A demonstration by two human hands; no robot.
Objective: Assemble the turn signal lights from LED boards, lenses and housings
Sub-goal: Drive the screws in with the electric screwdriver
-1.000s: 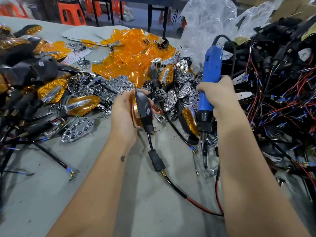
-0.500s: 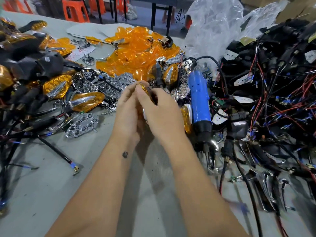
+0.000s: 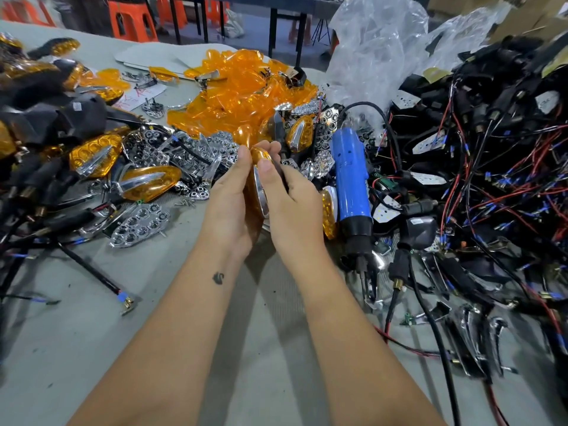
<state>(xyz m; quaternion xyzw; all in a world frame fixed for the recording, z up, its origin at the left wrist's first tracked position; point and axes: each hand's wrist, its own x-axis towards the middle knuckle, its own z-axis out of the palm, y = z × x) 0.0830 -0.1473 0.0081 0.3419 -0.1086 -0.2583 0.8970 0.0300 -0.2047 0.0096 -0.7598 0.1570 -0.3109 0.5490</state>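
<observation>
Both hands hold one turn signal light (image 3: pixel 259 182) upright over the middle of the table; its amber lens and chrome rim show between the palms. My left hand (image 3: pixel 229 195) cups it from the left with fingertips at the top. My right hand (image 3: pixel 289 198) grips it from the right, thumb pressed on the amber tip. The blue electric screwdriver (image 3: pixel 352 186) lies on the table just right of my right hand, tip toward me. A heap of loose amber lenses (image 3: pixel 242 96) lies behind the hands, and chrome reflectors (image 3: pixel 140 224) lie to the left.
Assembled amber lights (image 3: pixel 150 182) and black housings (image 3: pixel 76 115) crowd the left side. A tangle of black housings with red and black wires (image 3: pixel 491 167) fills the right. Clear plastic bags (image 3: pixel 378 47) stand at the back. A wire with a connector (image 3: pixel 123 298) lies front left on the grey tabletop (image 3: pixel 92 348).
A second ago my right hand held the blue screwdriver upright; it has put it down on the table and joined my left hand on the light. The view has shifted slightly.
</observation>
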